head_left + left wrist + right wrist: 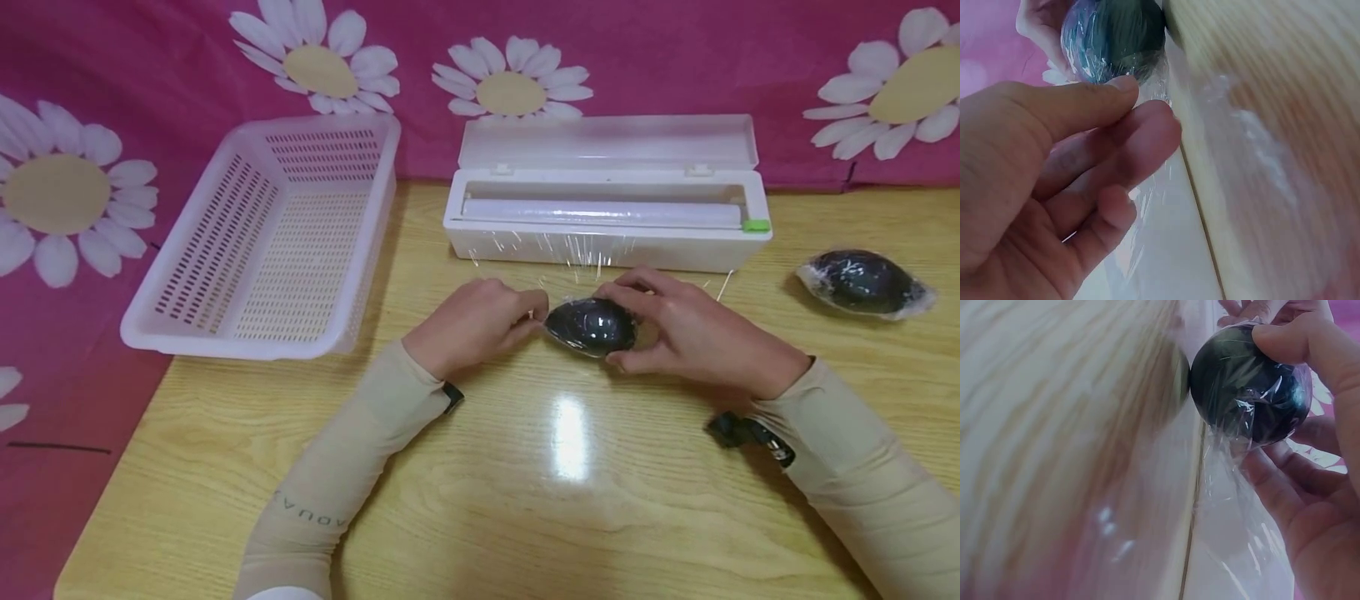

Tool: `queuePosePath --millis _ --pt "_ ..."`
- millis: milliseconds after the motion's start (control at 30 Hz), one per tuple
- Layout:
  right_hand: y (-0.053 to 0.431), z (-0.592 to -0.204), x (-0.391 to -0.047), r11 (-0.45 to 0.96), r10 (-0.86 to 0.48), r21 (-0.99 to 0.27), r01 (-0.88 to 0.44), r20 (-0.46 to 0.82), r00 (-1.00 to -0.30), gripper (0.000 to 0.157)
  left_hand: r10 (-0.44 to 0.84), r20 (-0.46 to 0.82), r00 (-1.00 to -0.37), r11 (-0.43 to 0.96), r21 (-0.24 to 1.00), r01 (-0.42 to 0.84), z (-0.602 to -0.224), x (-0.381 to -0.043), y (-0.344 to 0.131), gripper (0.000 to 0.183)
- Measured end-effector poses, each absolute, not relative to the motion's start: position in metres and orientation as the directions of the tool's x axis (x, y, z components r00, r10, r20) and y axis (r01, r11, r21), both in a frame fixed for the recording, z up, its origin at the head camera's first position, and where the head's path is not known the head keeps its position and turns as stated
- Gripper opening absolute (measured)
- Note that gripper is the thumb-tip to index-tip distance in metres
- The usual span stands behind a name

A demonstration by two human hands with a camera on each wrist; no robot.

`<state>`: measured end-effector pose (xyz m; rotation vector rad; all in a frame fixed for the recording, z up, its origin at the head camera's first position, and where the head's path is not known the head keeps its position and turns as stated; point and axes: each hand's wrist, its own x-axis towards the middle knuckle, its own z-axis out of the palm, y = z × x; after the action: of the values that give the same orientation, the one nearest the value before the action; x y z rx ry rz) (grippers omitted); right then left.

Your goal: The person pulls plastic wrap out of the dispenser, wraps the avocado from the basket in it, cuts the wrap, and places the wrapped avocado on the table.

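A glossy, dark, oval fruit [592,325] lies on its side on the table, wrapped in clear cling film. My right hand [686,333] holds its right end, thumb at the near side and fingers at the far side. At the left tip, my left hand [483,323] pinches the cling film [1147,90] between thumb and index finger. In the right wrist view the dark fruit [1250,384] shows its round end with film creased over it. Loose film [581,250] stretches in wrinkles from the fruit toward the dispenser.
Behind the hands stands a white cling film dispenser [607,246], lid up, with a film roll [600,212] inside and a green slider [757,226]. A second wrapped dark fruit [862,282] lies at the right. A white slotted basket [348,321] stands at the left.
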<state>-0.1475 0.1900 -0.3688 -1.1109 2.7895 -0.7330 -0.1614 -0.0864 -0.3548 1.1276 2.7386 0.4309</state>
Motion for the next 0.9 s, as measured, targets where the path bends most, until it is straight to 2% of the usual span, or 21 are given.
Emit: queuePosePath --millis 267,500,700,900 --pt "0.191 -0.367 -0.147 0.652 -0.647 -0.453 -0.608 0.086 -0.758 0.072 0.705 0.011 -0.709 0.649 0.393 0.651 -0.354 -0.16 -0.081 0.006" --pt "0.191 -0.366 -0.149 0.649 -0.646 -0.46 -0.606 0.087 -0.759 0.068 0.709 -0.04 -0.704 0.641 0.453 0.62 -0.348 -0.162 -0.075 0.048" --pt "0.191 -0.366 -0.152 0.635 -0.655 -0.45 -0.628 0.118 -0.746 0.065 0.736 -0.027 -0.676 0.646 0.324 0.691 -0.346 -0.16 -0.065 0.077" --pt "0.192 -0.365 -0.151 0.651 -0.624 -0.496 -0.575 0.082 -0.777 0.063 0.747 0.012 -0.664 0.652 0.176 0.737 -0.352 -0.158 -0.056 0.082"
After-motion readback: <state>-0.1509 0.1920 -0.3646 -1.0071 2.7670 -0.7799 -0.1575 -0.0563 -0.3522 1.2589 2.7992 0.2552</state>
